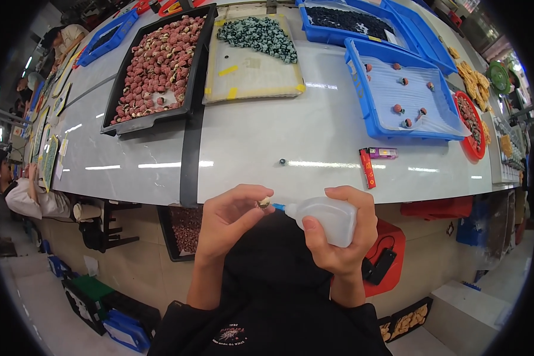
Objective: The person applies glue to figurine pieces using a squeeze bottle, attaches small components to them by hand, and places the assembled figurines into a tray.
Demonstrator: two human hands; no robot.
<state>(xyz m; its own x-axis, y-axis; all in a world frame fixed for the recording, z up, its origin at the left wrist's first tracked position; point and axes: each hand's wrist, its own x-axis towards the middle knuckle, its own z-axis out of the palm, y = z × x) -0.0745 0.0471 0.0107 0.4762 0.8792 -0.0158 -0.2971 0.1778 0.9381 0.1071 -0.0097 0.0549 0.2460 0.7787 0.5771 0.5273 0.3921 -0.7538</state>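
2 hands meet at lower centre of the frame: the left hand pinches a small bead between its fingertips, while the right hand grips a translucent squeeze bottle, its blue nozzle touching the bead. Above lies the grey table, with a blue tray at upper right.

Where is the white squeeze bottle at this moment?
In the head view, the white squeeze bottle is in the right hand, below the table edge, its blue tip toward the left hand.
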